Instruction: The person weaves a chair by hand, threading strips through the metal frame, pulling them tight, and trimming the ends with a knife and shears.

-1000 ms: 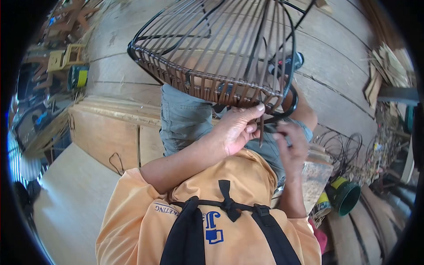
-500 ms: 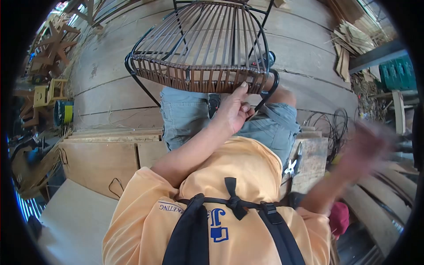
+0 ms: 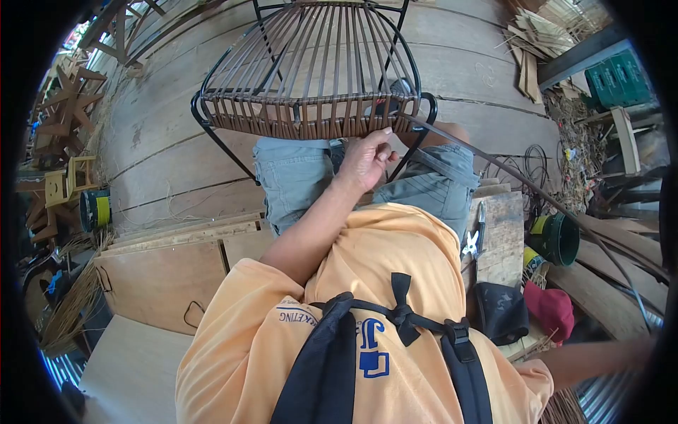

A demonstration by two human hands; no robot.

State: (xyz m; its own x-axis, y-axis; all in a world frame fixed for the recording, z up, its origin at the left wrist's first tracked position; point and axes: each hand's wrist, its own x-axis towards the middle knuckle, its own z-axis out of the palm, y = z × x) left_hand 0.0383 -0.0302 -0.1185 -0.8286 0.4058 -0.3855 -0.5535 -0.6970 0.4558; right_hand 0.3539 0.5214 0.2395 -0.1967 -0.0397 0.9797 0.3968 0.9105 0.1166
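Observation:
A chair (image 3: 304, 113) with a black metal frame and brown rattan-like strips stands in front of my knees. My left hand (image 3: 364, 161) is closed at the wrapped front edge of its seat, near the right corner, thumb on top and the other fingers curled. From that corner a long dark brown strip (image 3: 519, 177) stretches away to the lower right. It runs down to my right hand (image 3: 639, 350), far out at the picture's edge, where the strip appears held. Blur and the dark border hide that hand's fingers.
Beside my right thigh, cutters (image 3: 471, 244) and a knife-like tool (image 3: 482, 222) lie on a wooden board. A dark green bucket (image 3: 559, 239), a black cap (image 3: 500, 313) and a red cap (image 3: 549, 311) are at the right. A green crate (image 3: 618, 79) stands farther off.
My right hand has swung outward and down to the lower right edge, and the long strip now stretches out from the chair. My left hand stays at the seat edge.

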